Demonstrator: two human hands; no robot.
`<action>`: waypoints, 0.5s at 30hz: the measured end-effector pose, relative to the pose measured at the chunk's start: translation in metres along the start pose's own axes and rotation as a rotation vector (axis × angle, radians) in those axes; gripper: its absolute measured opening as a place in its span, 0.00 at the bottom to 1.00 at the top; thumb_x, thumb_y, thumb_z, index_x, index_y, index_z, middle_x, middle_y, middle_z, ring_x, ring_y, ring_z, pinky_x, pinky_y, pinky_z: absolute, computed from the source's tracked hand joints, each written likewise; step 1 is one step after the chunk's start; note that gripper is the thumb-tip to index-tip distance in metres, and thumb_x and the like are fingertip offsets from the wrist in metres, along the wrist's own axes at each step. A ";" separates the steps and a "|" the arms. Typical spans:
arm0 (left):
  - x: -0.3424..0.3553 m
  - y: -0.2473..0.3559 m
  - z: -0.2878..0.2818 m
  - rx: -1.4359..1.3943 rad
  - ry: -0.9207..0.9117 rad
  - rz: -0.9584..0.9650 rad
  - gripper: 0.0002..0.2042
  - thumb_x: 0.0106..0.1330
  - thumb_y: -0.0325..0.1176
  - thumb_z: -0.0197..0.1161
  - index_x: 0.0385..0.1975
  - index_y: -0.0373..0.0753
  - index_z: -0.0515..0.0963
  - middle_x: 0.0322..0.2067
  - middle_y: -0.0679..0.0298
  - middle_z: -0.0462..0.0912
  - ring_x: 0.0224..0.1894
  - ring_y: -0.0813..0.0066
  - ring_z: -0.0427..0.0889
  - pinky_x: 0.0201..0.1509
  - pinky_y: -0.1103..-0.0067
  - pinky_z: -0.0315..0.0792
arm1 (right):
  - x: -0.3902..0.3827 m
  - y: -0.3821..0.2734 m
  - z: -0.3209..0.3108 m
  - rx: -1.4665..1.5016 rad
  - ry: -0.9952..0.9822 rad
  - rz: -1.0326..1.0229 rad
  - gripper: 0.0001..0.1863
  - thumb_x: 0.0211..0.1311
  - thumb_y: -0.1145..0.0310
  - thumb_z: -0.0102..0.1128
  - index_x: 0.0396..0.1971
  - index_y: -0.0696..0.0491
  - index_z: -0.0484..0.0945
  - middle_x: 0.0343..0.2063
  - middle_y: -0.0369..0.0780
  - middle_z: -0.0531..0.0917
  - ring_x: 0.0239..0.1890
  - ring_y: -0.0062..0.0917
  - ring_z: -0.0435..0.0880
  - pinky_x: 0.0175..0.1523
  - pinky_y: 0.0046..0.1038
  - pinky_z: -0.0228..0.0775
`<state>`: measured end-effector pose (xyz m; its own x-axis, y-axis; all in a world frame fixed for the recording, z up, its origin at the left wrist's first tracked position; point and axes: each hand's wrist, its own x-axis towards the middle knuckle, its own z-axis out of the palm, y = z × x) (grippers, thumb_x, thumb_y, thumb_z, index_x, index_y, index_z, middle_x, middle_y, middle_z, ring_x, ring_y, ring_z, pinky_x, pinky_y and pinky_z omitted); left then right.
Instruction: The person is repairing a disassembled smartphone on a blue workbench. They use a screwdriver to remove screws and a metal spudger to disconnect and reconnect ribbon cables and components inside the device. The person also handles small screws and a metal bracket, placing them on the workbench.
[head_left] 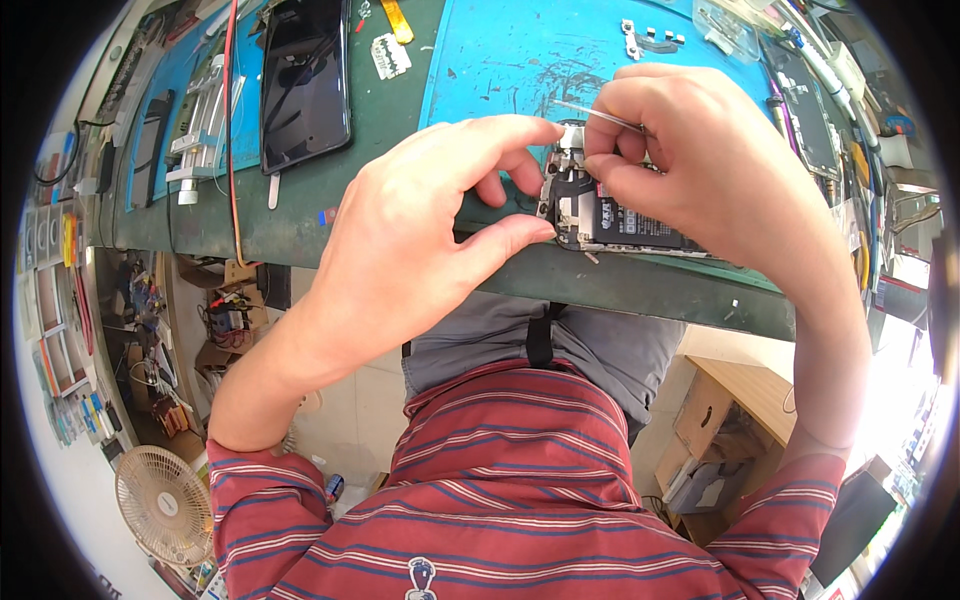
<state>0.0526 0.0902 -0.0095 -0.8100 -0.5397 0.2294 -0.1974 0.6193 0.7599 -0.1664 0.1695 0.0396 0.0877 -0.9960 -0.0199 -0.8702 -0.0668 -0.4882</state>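
Note:
An opened phone (625, 225) with a black battery, small metal parts and flex cables lies at the front of the mat, partly hidden by my hands. My left hand (420, 220) curves around its left end, gripping it with thumb and index finger at opposite edges. My right hand (690, 170) is closed over the phone's upper part, holding a thin metal tool (575, 106) that points up and left. The fingertips of that hand sit beside a silver bracket; what exactly they touch there is too small to tell.
A black phone (305, 85), razor blade (390, 55), metal clamp fixture (195, 130) and red cable (229, 130) are on the left. Small parts (632, 40) rest on the blue mat (480, 50). Tools and phone boards (805, 110) crowd the right. A fan (162, 500) stands lower left.

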 end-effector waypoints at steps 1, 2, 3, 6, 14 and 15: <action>0.000 0.000 0.000 0.012 -0.003 0.006 0.26 0.54 0.26 0.80 0.56 0.43 0.85 0.37 0.72 0.86 0.34 0.80 0.77 0.34 0.81 0.67 | 0.000 0.001 0.000 0.000 0.007 -0.011 0.06 0.55 0.73 0.68 0.28 0.59 0.80 0.24 0.44 0.79 0.29 0.37 0.80 0.37 0.37 0.73; 0.000 -0.001 0.000 0.023 -0.006 0.012 0.26 0.54 0.26 0.79 0.56 0.43 0.85 0.37 0.71 0.87 0.34 0.81 0.77 0.34 0.81 0.67 | 0.000 0.002 0.001 0.001 0.013 -0.022 0.06 0.55 0.73 0.68 0.28 0.59 0.80 0.24 0.44 0.79 0.29 0.37 0.80 0.36 0.37 0.72; 0.000 -0.001 -0.001 0.035 -0.009 0.017 0.25 0.54 0.26 0.79 0.55 0.43 0.85 0.37 0.71 0.87 0.34 0.81 0.77 0.34 0.81 0.67 | 0.000 0.003 0.002 0.001 0.020 -0.034 0.06 0.56 0.73 0.68 0.28 0.60 0.80 0.24 0.44 0.79 0.29 0.37 0.80 0.36 0.37 0.72; 0.001 0.000 -0.001 0.029 -0.014 0.013 0.25 0.54 0.26 0.80 0.55 0.43 0.85 0.37 0.72 0.87 0.34 0.82 0.77 0.33 0.81 0.67 | 0.001 0.000 -0.002 0.001 -0.010 -0.016 0.06 0.56 0.74 0.67 0.28 0.60 0.80 0.24 0.45 0.79 0.28 0.37 0.79 0.35 0.36 0.72; 0.003 -0.001 -0.001 0.036 -0.011 0.018 0.25 0.54 0.26 0.80 0.54 0.43 0.85 0.36 0.72 0.87 0.33 0.83 0.76 0.32 0.82 0.66 | 0.002 -0.001 -0.006 0.046 -0.041 0.008 0.05 0.56 0.74 0.67 0.28 0.60 0.81 0.23 0.45 0.79 0.27 0.38 0.80 0.35 0.36 0.73; 0.003 -0.001 0.000 0.035 -0.011 0.017 0.25 0.54 0.26 0.80 0.54 0.43 0.85 0.36 0.72 0.87 0.33 0.83 0.76 0.32 0.82 0.65 | 0.002 -0.001 -0.006 0.058 -0.038 0.010 0.05 0.56 0.74 0.67 0.28 0.60 0.81 0.23 0.45 0.79 0.27 0.38 0.80 0.35 0.36 0.73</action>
<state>0.0507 0.0879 -0.0094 -0.8193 -0.5227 0.2357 -0.2022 0.6481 0.7342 -0.1682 0.1670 0.0450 0.0983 -0.9935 -0.0581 -0.8419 -0.0519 -0.5372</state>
